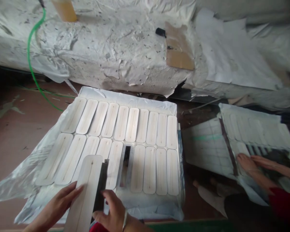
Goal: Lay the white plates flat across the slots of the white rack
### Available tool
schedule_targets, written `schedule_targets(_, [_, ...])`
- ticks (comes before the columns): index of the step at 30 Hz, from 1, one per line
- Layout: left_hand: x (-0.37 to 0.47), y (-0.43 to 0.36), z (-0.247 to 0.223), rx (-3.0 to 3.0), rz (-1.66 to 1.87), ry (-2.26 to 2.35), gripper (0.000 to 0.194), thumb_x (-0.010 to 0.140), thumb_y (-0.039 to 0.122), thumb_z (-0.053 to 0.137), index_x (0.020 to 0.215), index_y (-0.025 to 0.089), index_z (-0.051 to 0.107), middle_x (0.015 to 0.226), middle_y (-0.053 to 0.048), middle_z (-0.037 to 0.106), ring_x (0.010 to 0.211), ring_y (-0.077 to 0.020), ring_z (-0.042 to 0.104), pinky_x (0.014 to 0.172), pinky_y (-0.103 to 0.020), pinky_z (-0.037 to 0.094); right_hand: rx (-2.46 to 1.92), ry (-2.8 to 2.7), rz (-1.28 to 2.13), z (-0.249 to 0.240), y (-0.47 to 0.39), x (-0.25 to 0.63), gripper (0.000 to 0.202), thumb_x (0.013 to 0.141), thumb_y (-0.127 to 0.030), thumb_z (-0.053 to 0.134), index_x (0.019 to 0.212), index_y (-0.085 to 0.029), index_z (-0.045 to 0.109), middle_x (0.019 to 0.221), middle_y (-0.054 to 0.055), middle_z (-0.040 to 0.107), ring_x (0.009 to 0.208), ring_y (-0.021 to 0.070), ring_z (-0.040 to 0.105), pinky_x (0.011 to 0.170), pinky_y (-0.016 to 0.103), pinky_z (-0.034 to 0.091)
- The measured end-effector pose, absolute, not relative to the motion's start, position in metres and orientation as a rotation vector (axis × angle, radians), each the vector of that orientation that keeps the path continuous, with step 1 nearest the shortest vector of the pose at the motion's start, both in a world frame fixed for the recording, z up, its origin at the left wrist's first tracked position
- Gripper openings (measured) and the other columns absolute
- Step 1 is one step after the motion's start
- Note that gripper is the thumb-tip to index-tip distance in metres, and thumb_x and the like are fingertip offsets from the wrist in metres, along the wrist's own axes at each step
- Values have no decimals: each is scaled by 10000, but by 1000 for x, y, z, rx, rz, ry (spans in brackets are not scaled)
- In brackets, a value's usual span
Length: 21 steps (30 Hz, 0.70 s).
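My left hand (60, 203) is closed on the left edge of a long white round-cornered panel (87, 180), which has a thin brown line down its middle. The panel is lifted and tilted above the lower row. Along its right side my right hand (113, 209) grips a dark flat strip (101, 183), whose exact kind I cannot make out. Under both hands lies a white-covered board (135, 99) bearing two rows of similar white panels (149, 169). One place in the lower row shows a dark narrow piece with a grey frame (126, 166) instead of a white panel.
At right, a co-worker's hands (253, 164) rest on another board (251, 111) with similar panels. Behind stands a paper-covered ledge (111, 48) with a bottle of amber liquid (65, 11), brown cardboard (180, 48) and a small black object (160, 32). A green hose (30, 48) hangs at left.
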<state>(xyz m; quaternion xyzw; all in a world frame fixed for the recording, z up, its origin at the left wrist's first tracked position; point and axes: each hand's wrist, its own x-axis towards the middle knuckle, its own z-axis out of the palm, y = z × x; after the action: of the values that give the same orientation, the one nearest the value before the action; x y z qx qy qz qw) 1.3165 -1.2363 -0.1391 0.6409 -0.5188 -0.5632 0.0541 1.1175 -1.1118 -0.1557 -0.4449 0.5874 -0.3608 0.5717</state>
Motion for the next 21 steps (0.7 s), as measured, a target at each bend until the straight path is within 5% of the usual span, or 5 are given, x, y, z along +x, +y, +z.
schedule_targets(5, [1235,-1218,-150,1781,-1941,-1518,553,702,617,600,988,150,673,987,-108,690,945,-291,633,828,-337,535,-951,1499,-1082,-145,-1126,1084,489,874,-318,503,1341,-226,390,1297,93,514,1181,189,517,1017,332,441])
schedule_targets(11, [1170,-1197,-198,1597,-1935,-1471,648,798,642,460,1108,86,584,1133,-151,640,1101,-289,569,1000,-345,430,-746,1812,-810,-208,-1133,1044,466,894,-452,415,1199,-114,516,1191,169,591,1131,249,558,1012,411,437])
schedule_targets(17, [1183,-1199,-199,1654,-1838,-1539,614,795,637,471,1073,106,604,1109,-124,653,1111,-280,560,976,-288,440,-821,1693,-1024,-198,-1150,1042,318,911,-407,399,1023,-169,578,937,61,656,862,154,620,809,265,507])
schedule_targets(21, [1189,-1212,-195,1693,-1738,-1605,587,783,646,484,1001,120,630,997,-106,681,966,-266,613,858,-267,498,-888,1656,-1157,-195,-1162,1047,319,918,-358,400,1154,-191,536,1057,54,635,976,151,596,888,269,476])
